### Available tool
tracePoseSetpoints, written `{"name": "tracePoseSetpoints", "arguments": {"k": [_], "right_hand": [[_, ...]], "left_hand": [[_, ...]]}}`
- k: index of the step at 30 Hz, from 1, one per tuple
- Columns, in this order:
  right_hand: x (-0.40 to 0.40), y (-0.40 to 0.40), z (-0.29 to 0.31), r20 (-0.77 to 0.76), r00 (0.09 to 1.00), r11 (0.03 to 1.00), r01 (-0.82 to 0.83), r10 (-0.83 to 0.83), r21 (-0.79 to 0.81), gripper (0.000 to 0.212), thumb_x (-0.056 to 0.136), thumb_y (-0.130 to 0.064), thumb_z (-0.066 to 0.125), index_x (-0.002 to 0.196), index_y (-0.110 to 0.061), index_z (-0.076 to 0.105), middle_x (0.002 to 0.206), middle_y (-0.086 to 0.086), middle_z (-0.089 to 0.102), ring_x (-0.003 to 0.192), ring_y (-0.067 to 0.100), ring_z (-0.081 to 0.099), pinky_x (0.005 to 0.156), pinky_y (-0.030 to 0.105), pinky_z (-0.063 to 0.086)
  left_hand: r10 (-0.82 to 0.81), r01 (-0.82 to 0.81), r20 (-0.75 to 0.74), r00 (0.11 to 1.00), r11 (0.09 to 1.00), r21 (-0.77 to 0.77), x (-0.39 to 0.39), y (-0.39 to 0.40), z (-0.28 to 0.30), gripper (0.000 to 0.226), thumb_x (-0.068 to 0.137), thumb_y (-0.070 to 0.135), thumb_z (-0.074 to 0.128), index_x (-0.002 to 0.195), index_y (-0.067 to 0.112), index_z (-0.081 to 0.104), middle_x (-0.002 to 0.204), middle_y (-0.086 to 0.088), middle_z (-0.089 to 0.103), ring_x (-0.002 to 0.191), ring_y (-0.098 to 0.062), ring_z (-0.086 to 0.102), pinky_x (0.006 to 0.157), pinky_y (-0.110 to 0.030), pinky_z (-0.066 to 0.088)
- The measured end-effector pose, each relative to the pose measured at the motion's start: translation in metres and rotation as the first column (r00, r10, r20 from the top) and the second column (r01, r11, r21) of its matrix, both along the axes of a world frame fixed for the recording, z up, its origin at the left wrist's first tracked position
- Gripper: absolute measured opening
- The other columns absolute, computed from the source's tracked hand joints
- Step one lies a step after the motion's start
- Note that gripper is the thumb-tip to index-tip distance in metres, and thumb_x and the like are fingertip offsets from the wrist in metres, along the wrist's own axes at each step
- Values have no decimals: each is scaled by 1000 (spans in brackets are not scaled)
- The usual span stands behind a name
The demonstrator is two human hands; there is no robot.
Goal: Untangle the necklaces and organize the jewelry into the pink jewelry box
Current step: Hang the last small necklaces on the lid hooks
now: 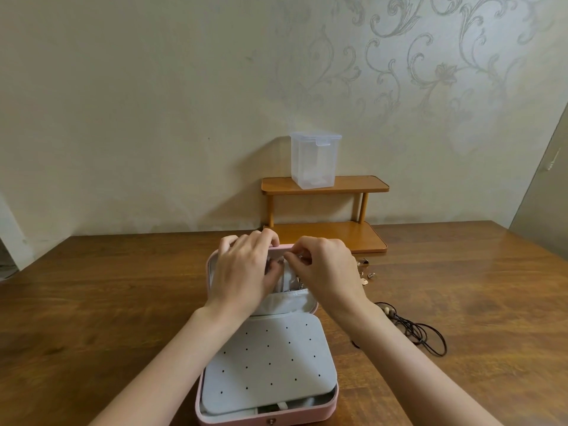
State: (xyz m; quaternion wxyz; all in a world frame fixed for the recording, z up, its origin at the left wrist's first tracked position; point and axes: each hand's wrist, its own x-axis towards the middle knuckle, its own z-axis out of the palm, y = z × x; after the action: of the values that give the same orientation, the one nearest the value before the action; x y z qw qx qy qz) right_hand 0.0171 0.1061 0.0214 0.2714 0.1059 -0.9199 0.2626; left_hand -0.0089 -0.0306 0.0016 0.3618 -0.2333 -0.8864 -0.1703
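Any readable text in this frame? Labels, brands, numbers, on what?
None readable.
Pink jewelry box with grey perforated insert panel: no print visible, only dots.
Clear plastic lidded container on the wooden two-tier shelf: no label visible.
Wallpaper: floral scrolls only, no lettering.
Black cord necklace and small gold-toned pieces on the wooden table: too small to show any marking.

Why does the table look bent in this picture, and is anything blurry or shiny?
Head view: the wide-angle lens bows the brown wooden table's far edge; soft glare sits on its right side. The left hand and right hand, at the lid of the open pink jewelry box, look slightly motion-blurred. The black cord necklace is sharp; the clear plastic container looks hazy.
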Motion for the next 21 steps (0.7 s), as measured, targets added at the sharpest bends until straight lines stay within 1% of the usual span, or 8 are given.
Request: {"name": "tracePoseSetpoints", "arguments": {"k": [4, 7, 9, 12, 14, 15, 17, 21], "right_hand": [[0, -3, -1, 4, 995, 992, 94, -95, 89, 27, 96, -35, 49, 93, -12, 64, 86, 3, 66, 77, 23, 59, 69, 35, 50], [-1, -5, 0, 19, 990, 984, 133, -136, 120, 28, 97, -36, 46, 90, -13, 59, 84, 0, 61, 73, 21, 53, 63, 30, 43], [-2, -4, 2, 37, 987, 979, 152, -158, 132, 26, 97, -35, 45, 89, -13, 58, 85, 1, 61, 72, 21, 53, 65, 30, 44], [-1, -1, 5, 81, 981, 971, 162, -178, 173, 21, 97, -32, 44, 85, -16, 53, 84, 1, 58, 71, 20, 51, 65, 29, 43], [2, 3, 6, 92, 982, 969, 144, -165, 203, 20, 96, -31, 45, 83, -17, 51, 84, 1, 58, 73, 20, 52, 65, 28, 44], [4, 4, 6, 100, 983, 969, 130, -154, 212, 20, 96, -31, 47, 85, -17, 54, 85, 1, 58, 74, 20, 54, 66, 27, 44], [5, 6, 7, 134, 983, 967, 89, -123, 238, 22, 95, -32, 51, 93, -13, 62, 90, 2, 62, 79, 20, 58, 67, 27, 47], [1, 5, 14, 217, 976, 969, -70, 18, 235, 20, 91, -23, 59, 100, -9, 71, 98, 7, 68, 87, 21, 63, 77, 31, 54]], "left_hand": [[-1, 1, 21, 1000, 1000, -12, 1, -1, 2, 34, 64, 10, 83, 88, 15, 60, 79, 0, 67, 70, -20, 65, 76, -38, 46], [-3, 3, 10, 1000, 1000, -10, 1, -2, 3, 34, 64, 11, 84, 88, 15, 60, 78, 1, 68, 70, -19, 66, 74, -37, 47], [-6, 7, 15, 1000, 1000, -22, -2, -4, 3, 33, 66, 11, 83, 89, 16, 60, 80, 3, 68, 72, -19, 66, 75, -34, 43], [-23, 29, 100, 995, 998, -64, 0, -7, 11, 26, 81, 18, 71, 101, 20, 55, 98, 7, 65, 91, -17, 62, 85, -29, 31], [-35, 54, 172, 984, 993, -105, 1, -10, 16, 29, 89, 25, 61, 114, 25, 47, 116, 11, 58, 106, -11, 51, 93, -26, 27], [-40, 64, 196, 980, 991, -118, 1, -11, 18, 31, 90, 27, 58, 117, 27, 43, 121, 13, 54, 107, -9, 46, 96, -25, 25], [-40, 70, 226, 973, 990, -125, 2, -11, 20, 33, 91, 28, 56, 120, 29, 40, 125, 14, 51, 105, -7, 40, 96, -24, 24], [-20, 57, 205, 979, 982, -178, 3, -11, 19, 37, 91, 27, 58, 123, 29, 39, 125, 11, 50, 113, -11, 44, 99, -26, 25]]}}
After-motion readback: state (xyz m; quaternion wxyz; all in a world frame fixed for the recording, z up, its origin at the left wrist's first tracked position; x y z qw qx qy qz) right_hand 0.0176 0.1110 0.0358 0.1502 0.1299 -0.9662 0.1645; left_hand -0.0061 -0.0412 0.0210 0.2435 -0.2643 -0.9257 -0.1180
